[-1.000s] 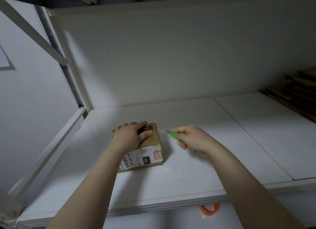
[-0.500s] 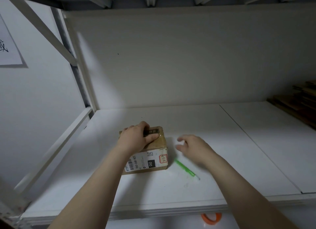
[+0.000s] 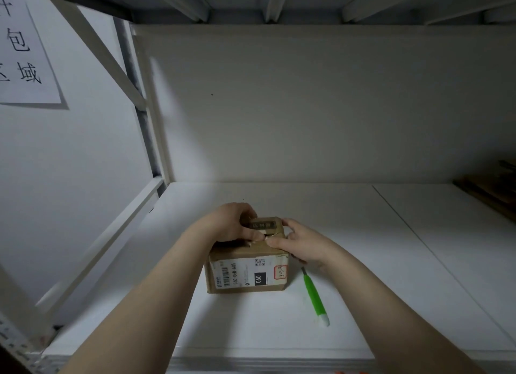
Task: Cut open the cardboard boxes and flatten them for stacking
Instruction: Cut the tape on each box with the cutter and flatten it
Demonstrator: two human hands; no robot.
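1. The box (image 3: 241, 251) sits on the shelf (image 3: 279, 331) near its front edge, label (image 3: 248, 274) facing the person, probably so the top seam is within easy reach.
2. The left hand (image 3: 223, 224) grips the box top from 10 o'clock, fingers curled over the far edge and thumb on the seam. This looks meant to hold the box down and lift one flap.
3. The right hand (image 3: 304, 246) grips from 3 o'clock, thumb at the seam beside the left thumb and fingers curled round the top right edge. The two hands seem set to pull the flaps apart.
4. The cutter (image 3: 315, 298) lies flat at 4 o'clock of the box, just beside it and held by neither hand, likely so both hands are free.
5. The box is small, brown and matte, with slightly soft corners, and its label is glossy white paper.
6. The cutter is a slim green plastic stick with a pale end.
7. The shelf is smooth white board, and flat brown cardboard (image 3: 494, 192) lies at 2 o'clock, well apart.
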